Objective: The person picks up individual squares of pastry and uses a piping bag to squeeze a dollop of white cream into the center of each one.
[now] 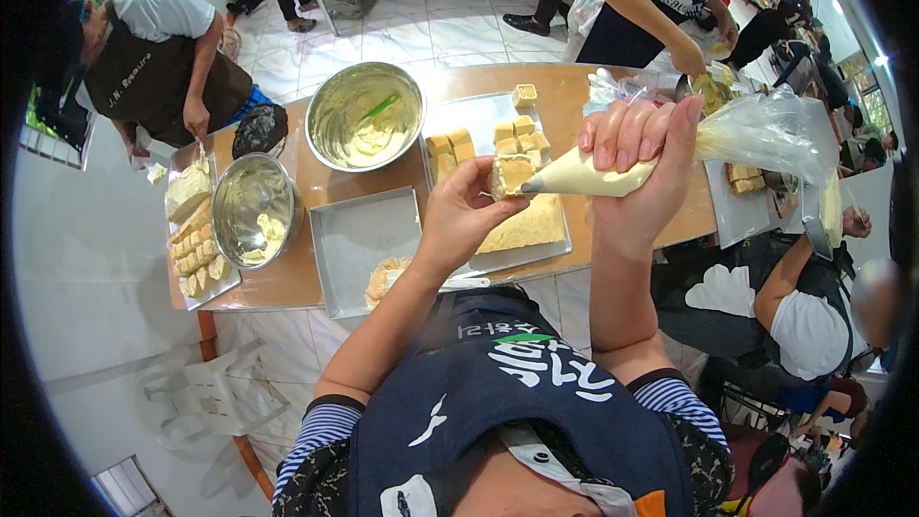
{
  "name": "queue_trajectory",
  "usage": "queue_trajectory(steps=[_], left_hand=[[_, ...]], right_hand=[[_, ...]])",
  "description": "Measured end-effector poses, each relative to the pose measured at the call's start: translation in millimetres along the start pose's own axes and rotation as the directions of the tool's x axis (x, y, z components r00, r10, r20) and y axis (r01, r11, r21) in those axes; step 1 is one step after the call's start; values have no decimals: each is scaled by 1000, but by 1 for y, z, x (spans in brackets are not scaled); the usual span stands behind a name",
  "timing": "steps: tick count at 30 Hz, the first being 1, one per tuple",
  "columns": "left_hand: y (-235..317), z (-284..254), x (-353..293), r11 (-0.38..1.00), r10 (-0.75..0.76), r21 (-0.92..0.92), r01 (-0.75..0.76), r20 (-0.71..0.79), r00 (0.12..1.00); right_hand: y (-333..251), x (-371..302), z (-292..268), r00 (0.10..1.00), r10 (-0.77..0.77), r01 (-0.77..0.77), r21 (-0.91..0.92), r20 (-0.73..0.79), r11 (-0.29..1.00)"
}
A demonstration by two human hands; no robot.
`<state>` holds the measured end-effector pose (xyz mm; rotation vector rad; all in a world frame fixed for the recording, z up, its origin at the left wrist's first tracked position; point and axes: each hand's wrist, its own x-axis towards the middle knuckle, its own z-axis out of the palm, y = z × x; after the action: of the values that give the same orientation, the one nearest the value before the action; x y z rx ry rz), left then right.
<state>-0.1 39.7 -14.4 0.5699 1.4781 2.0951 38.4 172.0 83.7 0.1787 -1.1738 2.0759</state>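
Between the fingers of my left hand point(463, 209) is a small square piece of cake point(512, 173), held up above the table with pale cream along its edge. My right hand point(639, 158) is wrapped round a clear piping bag point(584, 172) filled with pale yellow cream. The bag's metal tip point(533, 186) meets the edge of the cake piece. Below my hands lies a white tray point(459, 118) bearing several cut cake squares point(522, 139) and a larger uncut slab of cake point(525, 226).
A steel bowl point(330, 77) of cream with a green spatula point(381, 106) stands behind; another bowl point(230, 220) is at left. Near me are a metal tray point(362, 230) and a white-handled knife point(466, 282). People work at left point(172, 48), far right point(661, 0) and right point(804, 325).
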Motion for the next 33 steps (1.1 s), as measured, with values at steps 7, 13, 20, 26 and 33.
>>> queue_trajectory(steps=[7, 13, 20, 26, 33], left_hand=[[7, 5, 1, 1000, 0, -13, 0, 3, 1000], [6, 7, 2, 1000, -3, -24, 4, 5, 1000], [9, 8, 1, 999, 0, -40, 1, 16, 1000], [10, 8, 1, 999, 6, -43, -6, 17, 1000], [9, 7, 1, 999, 15, -52, -14, 22, 1000]], right_hand=[[-1, -1, 2, 994, -38, 47, -88, 102, 995], [-1, -2, 5, 988, -41, 60, -123, 147, 991], [-1, -2, 5, 980, -54, 87, -172, 190, 981], [1, -3, 6, 981, -49, 81, -166, 186, 983], [0, -3, 9, 978, -46, 80, -161, 204, 984]])
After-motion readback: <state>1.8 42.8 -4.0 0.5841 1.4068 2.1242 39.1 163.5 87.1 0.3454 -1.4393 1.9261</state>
